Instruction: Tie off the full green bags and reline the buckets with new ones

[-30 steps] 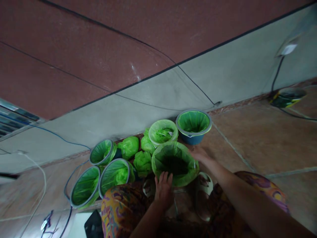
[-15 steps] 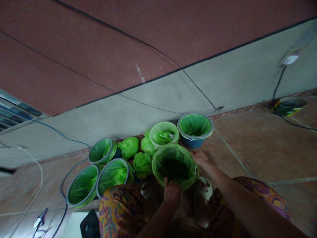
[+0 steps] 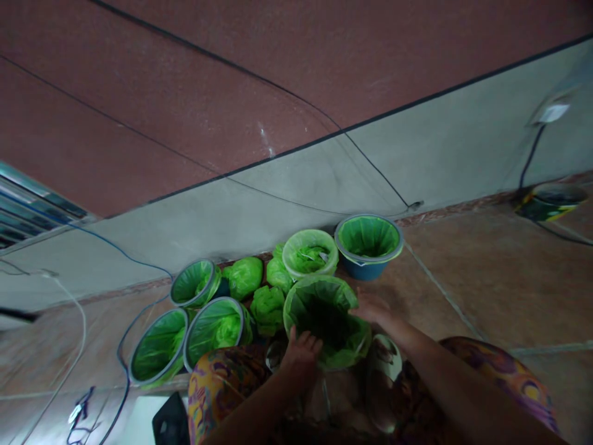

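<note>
A bucket lined with a thin green plastic bag (image 3: 340,358) stands between my feet, its dark inside facing me. My left hand (image 3: 301,353) lies at its near left rim, fingers apart and reaching over the bag's edge. At the right rim, my right hand (image 3: 376,309) grips the edge of the bag, thumb inside and fingers outside. Just behind stand a pale bucket (image 3: 309,233) with green plastic in it and a blue-grey lined bucket (image 3: 364,270). Crumpled green bags (image 3: 267,308) lie left of the bucket I handle.
Three more lined buckets (image 3: 160,349) stand at the left. A blue cable (image 3: 121,358) and a white cable (image 3: 82,334) cross the tiled floor. Against the wall at far right is a dark and yellow container (image 3: 551,204). A black object (image 3: 170,420) lies near my left knee.
My left hand has shifted slightly left and its fingers have spread. My right hand has moved slightly, its thumb now inside the rim. The bucket's near edge sits a little lower in view.
</note>
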Motion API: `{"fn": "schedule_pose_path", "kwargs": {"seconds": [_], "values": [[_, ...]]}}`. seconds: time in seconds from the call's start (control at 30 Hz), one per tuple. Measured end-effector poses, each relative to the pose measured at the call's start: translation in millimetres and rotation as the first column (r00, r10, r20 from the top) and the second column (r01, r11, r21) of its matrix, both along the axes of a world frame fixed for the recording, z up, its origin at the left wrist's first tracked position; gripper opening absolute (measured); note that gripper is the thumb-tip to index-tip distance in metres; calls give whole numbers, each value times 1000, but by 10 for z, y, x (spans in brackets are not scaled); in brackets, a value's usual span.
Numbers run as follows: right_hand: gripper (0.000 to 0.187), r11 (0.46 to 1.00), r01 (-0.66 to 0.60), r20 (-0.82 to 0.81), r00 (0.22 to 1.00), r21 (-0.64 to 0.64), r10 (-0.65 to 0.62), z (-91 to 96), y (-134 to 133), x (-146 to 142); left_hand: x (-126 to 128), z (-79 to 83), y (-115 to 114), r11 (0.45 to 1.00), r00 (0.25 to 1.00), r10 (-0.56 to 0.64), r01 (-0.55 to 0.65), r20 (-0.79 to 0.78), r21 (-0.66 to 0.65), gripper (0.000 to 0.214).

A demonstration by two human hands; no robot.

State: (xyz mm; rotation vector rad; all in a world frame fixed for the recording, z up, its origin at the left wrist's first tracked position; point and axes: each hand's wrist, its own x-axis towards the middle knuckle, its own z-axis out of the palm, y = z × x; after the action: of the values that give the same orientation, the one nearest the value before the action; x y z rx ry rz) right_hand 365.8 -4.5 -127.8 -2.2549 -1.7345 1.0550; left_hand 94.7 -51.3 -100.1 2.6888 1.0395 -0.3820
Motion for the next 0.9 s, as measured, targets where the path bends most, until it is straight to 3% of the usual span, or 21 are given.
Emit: {"fn": "schedule_pose_path", "kwargs": {"seconds": [0.07, 0.1, 0.2, 0.27, 0.37, 0.47, 0.57, 0.7, 0.8, 0.9], "values": [[75, 999, 36, 69, 997, -4, -36, 47, 43, 7, -26, 134, 99, 981, 979, 182, -188, 91, 57, 62], [71, 999, 50, 92, 994, 16, -51, 71, 65, 14, -40, 196, 190, 951, 950, 283, -296, 130, 91, 59], [52, 988, 80, 99, 991, 132, -93, 141, 149, 32, -84, 320, 600, 803, 813, 546, -576, 201, 150, 44], [43, 976, 56, 91, 993, 212, -77, 187, 249, 16, -87, 331, 914, 728, 736, 644, -673, 208, 130, 40], [36, 948, -49, 131, 991, 315, 8, 246, 494, -97, -10, 240, 1291, 713, 714, 673, -696, 193, 88, 37], [32, 929, -190, 213, 969, 318, 125, 250, 785, -292, 106, 74, 1486, 724, 723, 675, -688, 150, 55, 35], [29, 924, -289, 287, 934, 250, 215, 152, 978, -450, 156, -99, 1556, 745, 743, 661, -667, 99, 31, 37], [30, 922, -328, 328, 911, 204, 251, -89, 997, -471, 116, -267, 1574, 803, 802, 596, -596, 40, -14, 41], [29, 935, -310, 330, 913, 172, 242, -239, 933, -415, 94, -333, 1566, 840, 840, 543, -543, 6, -25, 38], [29, 956, -258, 318, 926, 141, 203, -301, 889, -383, 108, -345, 1560, 822, 823, 568, -568, -13, -28, 35]]}}
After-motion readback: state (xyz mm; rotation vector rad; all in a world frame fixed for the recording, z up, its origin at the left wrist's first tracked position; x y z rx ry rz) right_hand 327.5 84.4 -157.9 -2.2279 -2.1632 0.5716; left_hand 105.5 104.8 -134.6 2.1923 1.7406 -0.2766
